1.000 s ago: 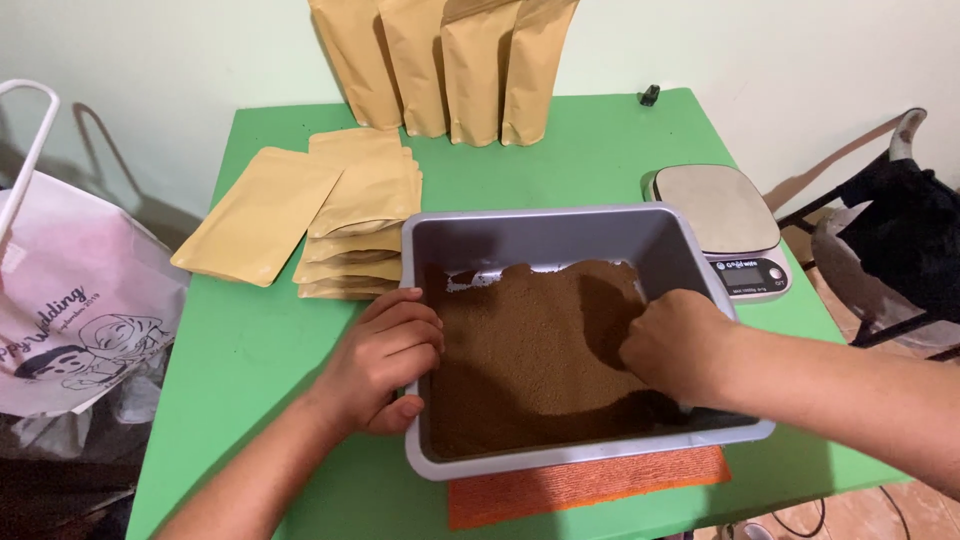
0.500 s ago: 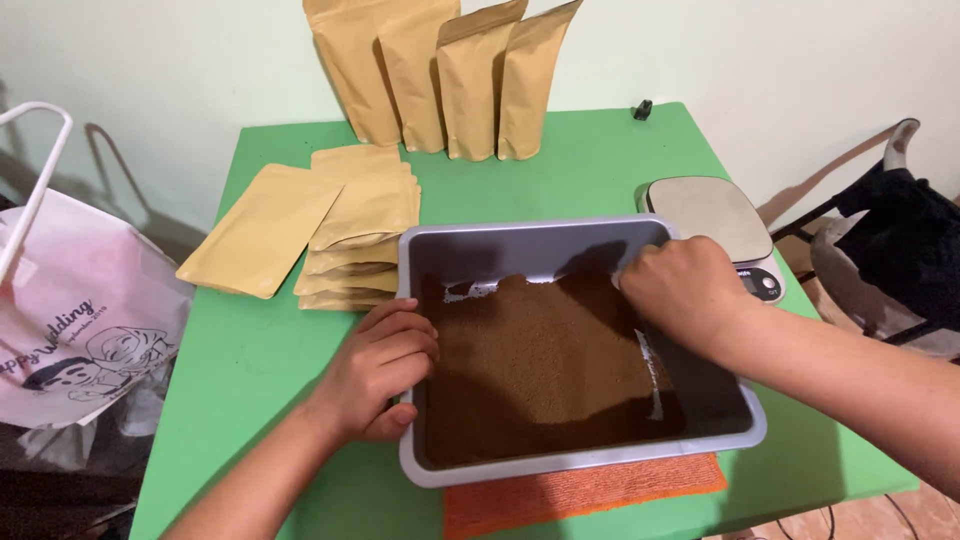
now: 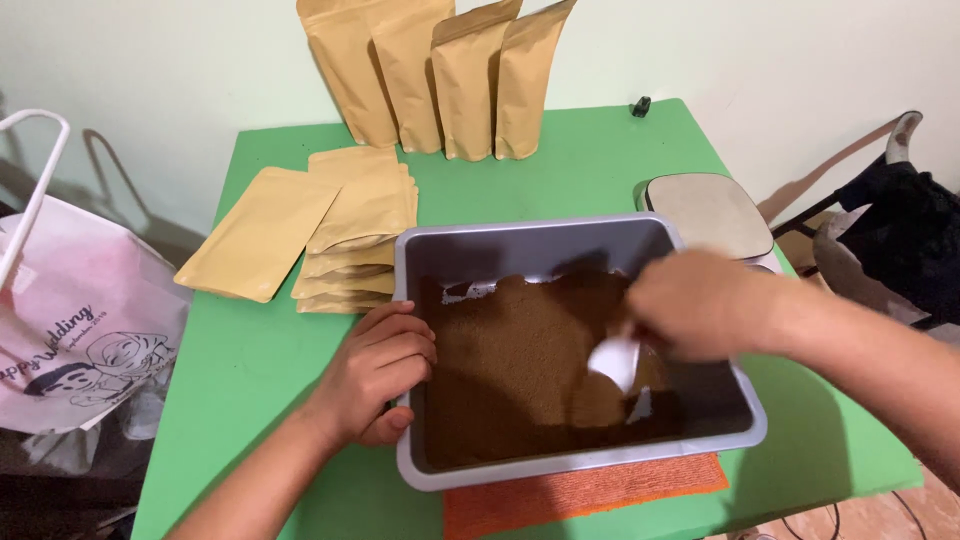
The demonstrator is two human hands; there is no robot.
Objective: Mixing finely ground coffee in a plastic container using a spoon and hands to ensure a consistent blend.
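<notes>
Brown powder point(image 3: 510, 370), grey rectangular tray point(image 3: 530, 240), blurred scoop point(image 3: 615, 360)

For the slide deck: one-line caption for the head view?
Left hand steadies a grey tray of brown powder while the right hand works a white scoop through it.

The right hand point(image 3: 700, 305) is smeared with motion blur, so its grip on the white scoop point(image 3: 615, 360) just below it can't be made out. Behind that hand, the scale point(image 3: 705, 210) is partly hidden.
</notes>
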